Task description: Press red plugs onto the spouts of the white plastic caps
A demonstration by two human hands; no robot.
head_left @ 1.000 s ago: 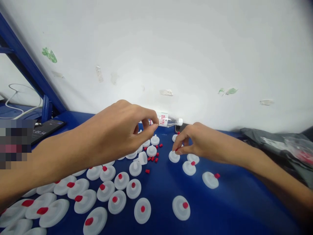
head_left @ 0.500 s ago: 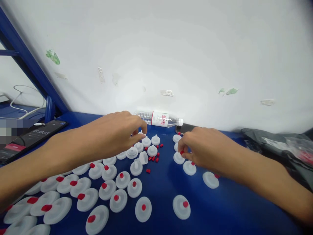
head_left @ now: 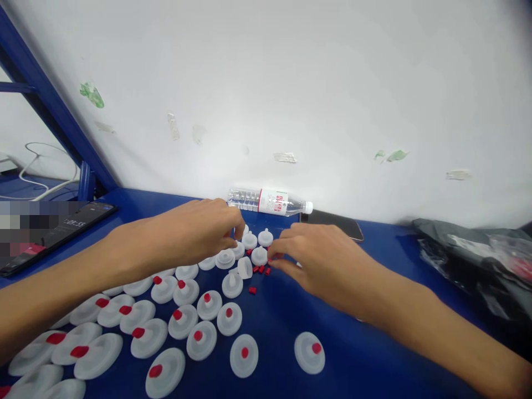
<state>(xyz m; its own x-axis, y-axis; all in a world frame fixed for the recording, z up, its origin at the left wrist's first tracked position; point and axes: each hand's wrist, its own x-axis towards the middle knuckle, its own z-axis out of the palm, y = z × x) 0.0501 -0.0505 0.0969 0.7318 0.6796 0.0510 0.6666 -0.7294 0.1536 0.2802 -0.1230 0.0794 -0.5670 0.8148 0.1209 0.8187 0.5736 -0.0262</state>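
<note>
My left hand (head_left: 203, 230) hovers at the back of a group of white round plastic lids, its fingers bent in; whatever sits between thumb and forefinger is hidden. White lids with a bare spout, such as this lid (head_left: 265, 238), stand beside its fingertips. My right hand (head_left: 311, 255) reaches in from the right, thumb and forefinger pinched at a small red cap beside another bare lid (head_left: 259, 256). More red caps (head_left: 261, 269) lie loose just below. Toward the front left spread several lids with red caps on their spouts, among them this capped lid (head_left: 201, 341).
Behind the lids a clear water bottle (head_left: 272, 201) lies on its side by the wall. A phone (head_left: 338, 224) rests right of it. A larger phone (head_left: 62, 233) is at left, and dark plastic bags (head_left: 469, 255) are at right. One capped lid (head_left: 310, 353) lies apart at front.
My right hand has moved left from the row of lids on the right to the loose red caps, and its forearm now covers that row. My left hand has shifted slightly downward.
</note>
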